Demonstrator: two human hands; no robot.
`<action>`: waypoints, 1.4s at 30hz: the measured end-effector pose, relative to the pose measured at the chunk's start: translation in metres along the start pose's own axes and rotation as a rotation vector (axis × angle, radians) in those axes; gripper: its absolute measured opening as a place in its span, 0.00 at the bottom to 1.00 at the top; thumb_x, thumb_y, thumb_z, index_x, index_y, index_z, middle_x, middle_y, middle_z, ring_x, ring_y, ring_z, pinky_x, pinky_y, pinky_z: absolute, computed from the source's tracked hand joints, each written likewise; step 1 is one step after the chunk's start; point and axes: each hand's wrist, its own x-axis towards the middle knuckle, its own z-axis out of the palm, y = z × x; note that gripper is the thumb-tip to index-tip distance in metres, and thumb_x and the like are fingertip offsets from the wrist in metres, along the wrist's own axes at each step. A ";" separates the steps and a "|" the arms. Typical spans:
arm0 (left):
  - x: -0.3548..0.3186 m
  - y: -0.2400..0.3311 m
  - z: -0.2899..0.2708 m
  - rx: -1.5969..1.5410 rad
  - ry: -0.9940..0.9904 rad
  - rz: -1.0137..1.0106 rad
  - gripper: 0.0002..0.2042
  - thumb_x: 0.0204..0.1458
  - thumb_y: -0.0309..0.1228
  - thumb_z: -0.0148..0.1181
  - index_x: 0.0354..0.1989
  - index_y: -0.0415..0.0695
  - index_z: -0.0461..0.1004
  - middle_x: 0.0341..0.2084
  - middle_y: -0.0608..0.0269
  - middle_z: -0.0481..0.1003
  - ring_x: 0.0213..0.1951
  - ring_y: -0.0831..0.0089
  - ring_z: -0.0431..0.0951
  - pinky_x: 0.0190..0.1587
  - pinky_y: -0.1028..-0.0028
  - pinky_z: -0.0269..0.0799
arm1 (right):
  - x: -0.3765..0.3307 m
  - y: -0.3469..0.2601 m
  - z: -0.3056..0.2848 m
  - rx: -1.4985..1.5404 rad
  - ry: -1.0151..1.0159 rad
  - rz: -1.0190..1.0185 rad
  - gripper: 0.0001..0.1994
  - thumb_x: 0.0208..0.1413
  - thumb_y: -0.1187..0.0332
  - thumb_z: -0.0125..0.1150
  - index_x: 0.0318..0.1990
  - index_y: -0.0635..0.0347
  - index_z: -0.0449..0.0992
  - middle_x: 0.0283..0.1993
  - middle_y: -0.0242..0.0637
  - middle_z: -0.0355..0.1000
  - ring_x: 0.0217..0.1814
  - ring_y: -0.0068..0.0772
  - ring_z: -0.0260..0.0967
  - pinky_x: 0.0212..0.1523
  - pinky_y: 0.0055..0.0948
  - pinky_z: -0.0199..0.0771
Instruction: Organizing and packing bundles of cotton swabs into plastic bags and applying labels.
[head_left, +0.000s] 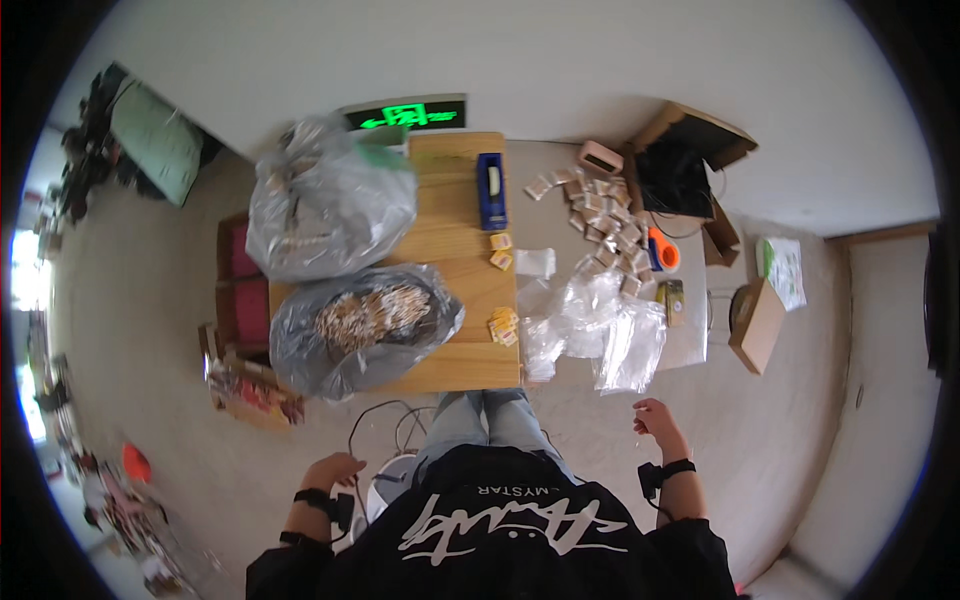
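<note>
My left hand point(338, 467) hangs in front of the table's left part, fingers loosely extended and holding nothing I can see. Off the front right of the table is my right hand point(655, 418), its fingers slightly bent and apart, gripping nothing. Nearest to it lie clear plastic bags point(632, 350) in a loose pile. An open grey plastic bag point(290, 345) on the front left holds many thin brown sticks point(375, 318) with white tips, which look like cotton swabs. Small yellow pieces point(503, 326) sit at the middle front edge. Neither hand touches the table.
Behind the open bag stands a full grey bag point(335, 215). A blue tape dispenser point(492, 195) is at mid-table. Many small brownish packets point(605, 215), an orange ring-shaped thing point(665, 256) and a yellowish box point(672, 300) lie right. An open cardboard box point(735, 148) stands back right.
</note>
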 end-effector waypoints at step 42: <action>0.203 0.641 0.182 0.482 0.758 1.136 0.28 0.44 0.32 0.61 0.57 0.53 0.63 0.62 0.51 0.50 0.63 0.52 0.50 0.62 0.50 0.45 | 0.416 -0.071 -0.043 -0.167 0.495 -0.210 0.25 0.34 0.60 0.69 0.40 0.62 0.68 0.36 0.44 0.72 0.41 0.43 0.71 0.42 0.38 0.69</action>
